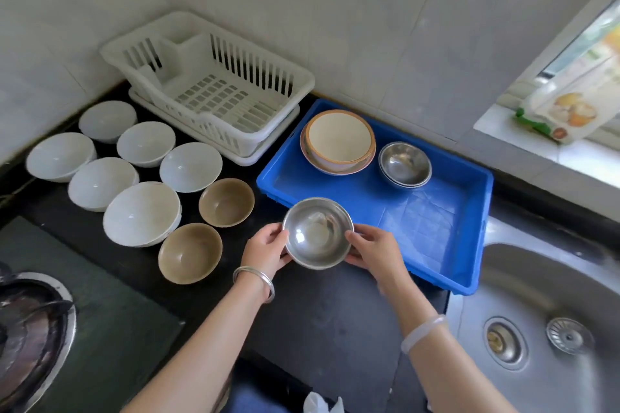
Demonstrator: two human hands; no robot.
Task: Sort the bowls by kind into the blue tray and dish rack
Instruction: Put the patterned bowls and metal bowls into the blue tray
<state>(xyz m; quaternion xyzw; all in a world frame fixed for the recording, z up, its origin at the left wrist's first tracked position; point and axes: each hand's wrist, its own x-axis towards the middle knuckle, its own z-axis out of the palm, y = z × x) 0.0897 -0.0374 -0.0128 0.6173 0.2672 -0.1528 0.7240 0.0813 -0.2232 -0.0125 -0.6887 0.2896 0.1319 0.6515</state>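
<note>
Head view looks down on a dark kitchen surface [335,318] where both hands hold one small stainless steel bowl [318,233] upright, just over the near-left corner of the blue tray [432,228]. The left hand [268,248], with a silver bangle [254,282] on its wrist, has its grip closed on the bowl's left rim, thumb on top and fingers under the side; the right hand [375,250], with a pale bangle [423,332] on its wrist, grasps the right rim the same way. Beyond the right grip, inside the tray, sits a stack of steel bowls [405,164] toward the far right, and to its left a cream bowl with an orange rim [339,141] nested in a wider pinkish bowl. Further away and to the left of both grips stands the white plastic dish rack [208,84] on its drip tray, against the tiled wall, with no bowls in it. Left of the left grip, two brown bowls [226,202] stand on the surface, one nearer the person than the other, and beyond them a cluster of six white bowls [142,213] lies in loose rows, some seemingly stacked. To the right of the right grip, past the tray's edge, is a steel sink [550,312] with a loose strainer [569,335] beside its drain. A gas burner [30,329] sits at the far left edge.
</note>
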